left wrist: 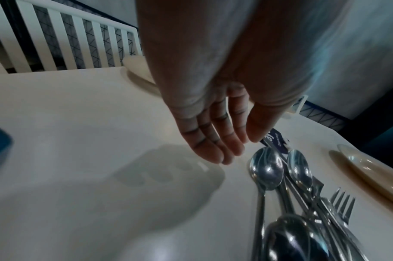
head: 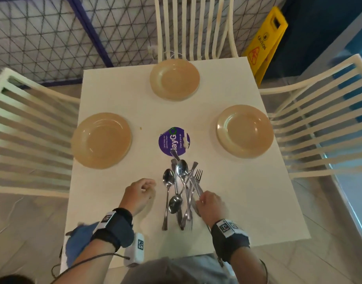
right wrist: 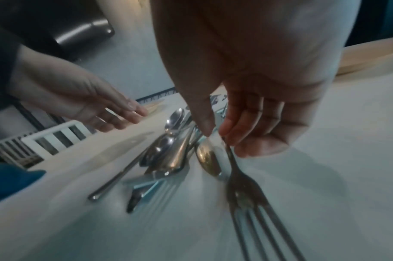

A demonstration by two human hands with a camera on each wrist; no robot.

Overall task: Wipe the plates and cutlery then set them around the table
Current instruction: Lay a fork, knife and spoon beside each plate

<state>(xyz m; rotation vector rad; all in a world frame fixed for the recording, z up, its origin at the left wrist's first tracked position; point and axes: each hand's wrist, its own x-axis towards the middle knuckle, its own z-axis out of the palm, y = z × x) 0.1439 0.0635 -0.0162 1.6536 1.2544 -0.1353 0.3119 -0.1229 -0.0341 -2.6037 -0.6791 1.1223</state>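
Fork (right wrist: 242,190) hung pinched in my right grip (right wrist: 215,136) — left grip (left wrist: 215,141) open beside; best lifted clear of the cutlery pile (head: 181,193) slowly.

Left hand (left wrist: 215,123) flat, fingers relaxed, right hand (right wrist: 242,113) pinching fork (right wrist: 246,190)

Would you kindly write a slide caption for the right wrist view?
Right hand pinches a fork from the cutlery pile on the table; the left hand hovers open.

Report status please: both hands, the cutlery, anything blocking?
Left hand open, empty. Right hand pinches a fork from the cutlery pile. Three plates set. Nothing in the way.
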